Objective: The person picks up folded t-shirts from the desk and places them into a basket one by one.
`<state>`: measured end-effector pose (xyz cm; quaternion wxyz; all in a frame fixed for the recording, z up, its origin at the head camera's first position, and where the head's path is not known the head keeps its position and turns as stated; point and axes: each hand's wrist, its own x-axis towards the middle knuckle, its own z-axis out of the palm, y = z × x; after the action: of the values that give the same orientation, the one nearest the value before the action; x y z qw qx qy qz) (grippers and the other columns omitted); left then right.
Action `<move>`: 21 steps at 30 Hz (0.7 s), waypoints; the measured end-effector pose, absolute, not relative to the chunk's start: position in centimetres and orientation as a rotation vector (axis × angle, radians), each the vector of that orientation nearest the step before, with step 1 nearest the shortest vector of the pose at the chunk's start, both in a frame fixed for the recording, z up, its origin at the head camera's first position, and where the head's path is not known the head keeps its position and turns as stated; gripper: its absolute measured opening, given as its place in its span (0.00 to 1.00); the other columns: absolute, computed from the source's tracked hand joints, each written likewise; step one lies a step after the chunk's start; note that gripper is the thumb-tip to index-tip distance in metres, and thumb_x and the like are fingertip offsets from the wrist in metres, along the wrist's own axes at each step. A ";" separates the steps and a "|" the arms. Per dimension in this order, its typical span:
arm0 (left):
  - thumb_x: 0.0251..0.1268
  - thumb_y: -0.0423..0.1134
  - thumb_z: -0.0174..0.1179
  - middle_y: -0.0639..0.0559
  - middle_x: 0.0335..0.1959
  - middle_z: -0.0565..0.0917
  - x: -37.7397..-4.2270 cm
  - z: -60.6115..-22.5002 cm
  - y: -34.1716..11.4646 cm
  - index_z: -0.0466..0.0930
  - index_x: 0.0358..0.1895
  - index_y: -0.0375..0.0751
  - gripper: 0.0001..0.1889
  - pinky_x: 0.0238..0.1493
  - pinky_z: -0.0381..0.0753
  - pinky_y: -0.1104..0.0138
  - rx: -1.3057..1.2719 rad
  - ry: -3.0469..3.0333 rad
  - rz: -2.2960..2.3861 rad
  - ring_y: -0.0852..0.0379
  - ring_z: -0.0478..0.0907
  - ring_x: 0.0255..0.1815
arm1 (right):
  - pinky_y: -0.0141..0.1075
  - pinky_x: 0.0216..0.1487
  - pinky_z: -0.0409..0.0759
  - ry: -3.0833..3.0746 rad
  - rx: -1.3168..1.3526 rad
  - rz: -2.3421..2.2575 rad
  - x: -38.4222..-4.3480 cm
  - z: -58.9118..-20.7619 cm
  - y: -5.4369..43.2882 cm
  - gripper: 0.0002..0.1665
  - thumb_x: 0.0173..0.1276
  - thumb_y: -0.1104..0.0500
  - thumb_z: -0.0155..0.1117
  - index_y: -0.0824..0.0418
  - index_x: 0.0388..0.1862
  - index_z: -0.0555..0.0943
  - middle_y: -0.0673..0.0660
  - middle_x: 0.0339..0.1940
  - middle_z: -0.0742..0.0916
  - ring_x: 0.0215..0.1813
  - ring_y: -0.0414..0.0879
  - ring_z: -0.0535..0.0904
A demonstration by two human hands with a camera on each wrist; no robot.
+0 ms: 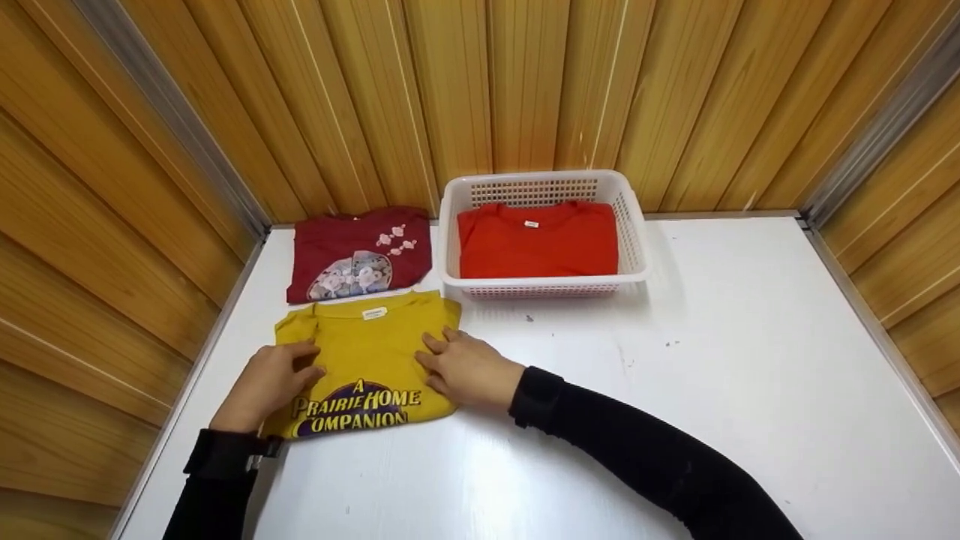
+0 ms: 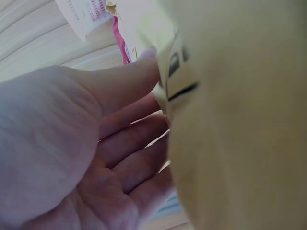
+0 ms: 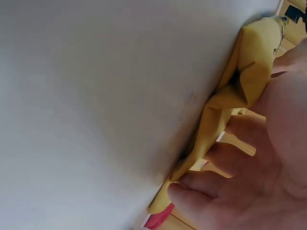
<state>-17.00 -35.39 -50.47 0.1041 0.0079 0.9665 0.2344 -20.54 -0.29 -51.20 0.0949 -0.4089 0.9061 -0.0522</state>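
Observation:
A folded yellow T-shirt (image 1: 367,337) with purple and white "A Prairie Home Companion" lettering lies on the white table, its collar toward the back. My left hand (image 1: 274,381) rests at its left side, fingers loosely bent over the cloth. In the left wrist view, the left thumb (image 2: 127,81) and fingertips meet the shirt's edge, which hides the fingertips in part. At the right side, my right hand (image 1: 466,369) lies with spread fingers on the fabric. The right wrist view shows the right fingers (image 3: 228,158) along the shirt's folded layers (image 3: 216,115).
Behind the yellow shirt lies a folded dark red shirt (image 1: 330,247) with a floral print. Beside it, a white plastic basket (image 1: 634,225) holds a folded bright red shirt (image 1: 540,251). Wood-panelled walls (image 1: 525,82) enclose the white table (image 1: 712,360) at the back and sides.

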 end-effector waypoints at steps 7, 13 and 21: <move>0.76 0.46 0.73 0.35 0.64 0.87 -16.6 -49.9 -32.7 0.85 0.72 0.38 0.27 0.52 0.93 0.56 0.066 2.843 0.679 0.46 0.84 0.48 | 0.57 0.87 0.69 2.666 -1.201 -0.216 -19.5 -51.1 3.0 0.31 0.89 0.42 0.55 0.49 0.84 0.75 0.61 0.88 0.72 0.87 0.70 0.67; 0.72 0.44 0.77 0.44 0.42 0.88 -16.7 -50.1 -29.3 0.93 0.57 0.40 0.17 0.41 0.84 0.62 0.273 2.926 0.625 0.51 0.80 0.37 | 0.62 0.82 0.75 2.690 -1.204 -0.314 -18.4 -51.4 7.1 0.30 0.89 0.43 0.57 0.52 0.82 0.78 0.62 0.86 0.74 0.85 0.73 0.69; 0.70 0.48 0.78 0.53 0.25 0.79 -17.3 -50.4 -24.1 0.92 0.41 0.45 0.11 0.35 0.75 0.64 0.491 2.986 0.524 0.56 0.74 0.27 | 0.63 0.77 0.79 2.734 -1.188 -0.354 -17.7 -51.6 12.9 0.30 0.87 0.43 0.60 0.54 0.79 0.80 0.63 0.85 0.76 0.84 0.72 0.71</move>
<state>-17.32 -24.15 -50.38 0.0351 0.1598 0.9716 0.1707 -17.66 12.89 -51.58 0.0698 -0.3948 0.9085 -0.1175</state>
